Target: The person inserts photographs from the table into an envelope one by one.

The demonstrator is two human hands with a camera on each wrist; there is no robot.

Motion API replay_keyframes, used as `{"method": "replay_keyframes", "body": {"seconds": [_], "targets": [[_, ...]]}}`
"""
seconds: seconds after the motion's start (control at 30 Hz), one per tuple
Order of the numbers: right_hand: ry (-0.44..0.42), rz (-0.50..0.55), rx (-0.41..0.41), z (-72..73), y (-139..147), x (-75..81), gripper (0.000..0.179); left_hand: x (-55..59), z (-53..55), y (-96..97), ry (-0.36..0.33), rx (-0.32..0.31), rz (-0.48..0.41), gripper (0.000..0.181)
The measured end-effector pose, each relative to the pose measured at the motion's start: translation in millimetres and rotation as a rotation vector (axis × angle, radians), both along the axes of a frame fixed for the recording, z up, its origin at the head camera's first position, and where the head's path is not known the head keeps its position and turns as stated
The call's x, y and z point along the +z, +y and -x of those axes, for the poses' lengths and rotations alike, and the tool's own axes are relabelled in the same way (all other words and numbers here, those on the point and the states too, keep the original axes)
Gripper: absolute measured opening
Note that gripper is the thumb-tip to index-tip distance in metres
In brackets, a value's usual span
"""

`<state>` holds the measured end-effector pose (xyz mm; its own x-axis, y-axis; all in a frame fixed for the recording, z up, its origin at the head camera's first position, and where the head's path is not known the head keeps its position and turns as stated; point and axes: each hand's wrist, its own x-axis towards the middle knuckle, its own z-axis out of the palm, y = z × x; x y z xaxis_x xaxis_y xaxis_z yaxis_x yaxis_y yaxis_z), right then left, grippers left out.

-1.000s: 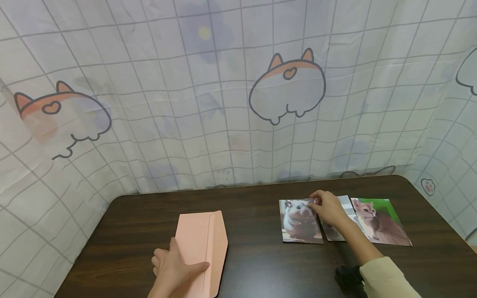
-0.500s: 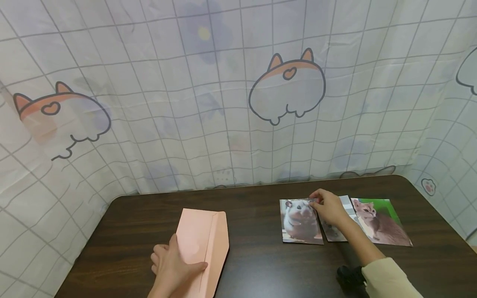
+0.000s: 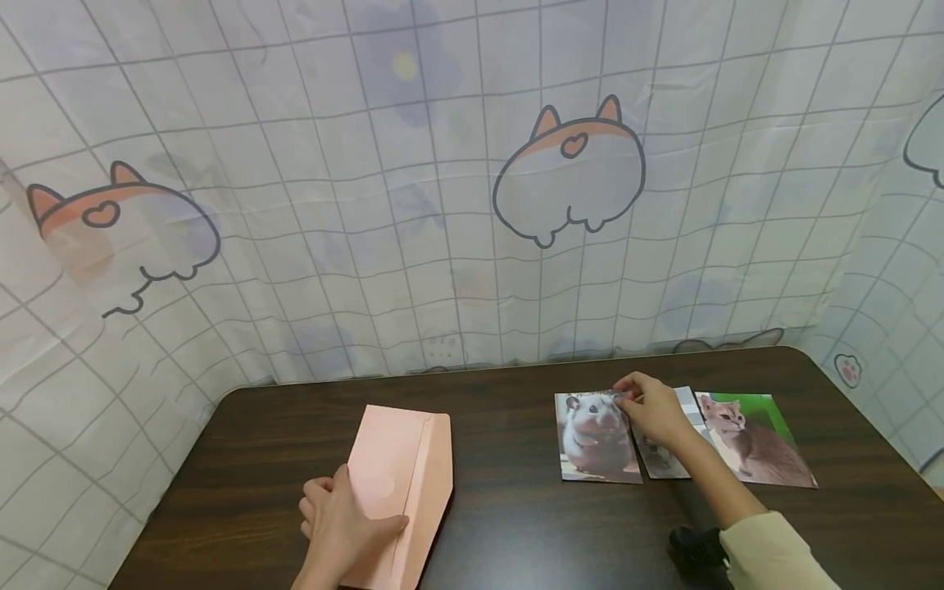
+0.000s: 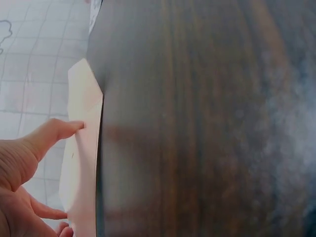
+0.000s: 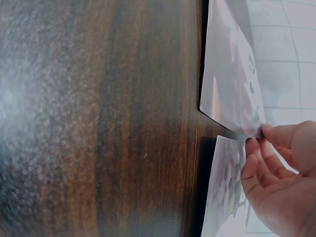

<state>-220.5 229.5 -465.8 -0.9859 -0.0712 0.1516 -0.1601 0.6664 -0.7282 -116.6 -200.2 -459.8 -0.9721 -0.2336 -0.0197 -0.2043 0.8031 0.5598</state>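
Observation:
In the head view a pink envelope (image 3: 398,459) lies on the table at left of centre. My left hand (image 3: 341,524) holds it, thumb across the flap side and fingers at the left edge. To the right is a hamster photo card (image 3: 596,438), its upper right corner pinched by my right hand (image 3: 652,411) between thumb and fingers. The right wrist view shows the thumb on that card's corner (image 5: 239,94). A second card (image 3: 664,461), greyish, lies partly hidden under the right hand and forearm. Beside it rests a cat photo card (image 3: 752,442) with a green background.
The dark wood table (image 3: 509,524) has rounded far corners. Behind it hangs a white grid-patterned curtain (image 3: 413,270) with cartoon corgi prints. A black object (image 3: 696,546), apparently the wrist camera, sits at the right sleeve (image 3: 770,549).
The envelope has slid a little away from me and turned slightly clockwise under the left hand. The hamster card and right hand have barely moved.

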Motion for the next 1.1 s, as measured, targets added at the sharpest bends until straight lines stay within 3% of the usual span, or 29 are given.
{"method": "replay_keyframes", "body": {"seconds": [0.4, 0.57, 1.1], "targets": [[0.003, 0.013, 0.010, 0.7, 0, 1.8, 0.017, -2.7, 2.5, -4.5, -0.056, 0.002, 0.013, 0.114], [0.011, 0.003, 0.014, 1.7, -1, 3.2, 0.017, -1.1, 2.0, -3.9, -0.045, -0.006, 0.016, 0.106], [0.009, 0.024, 0.026, 0.4, -1, 7.3, 0.017, 12.5, 0.3, -0.4, 0.006, -0.062, 0.041, 0.110]]}}
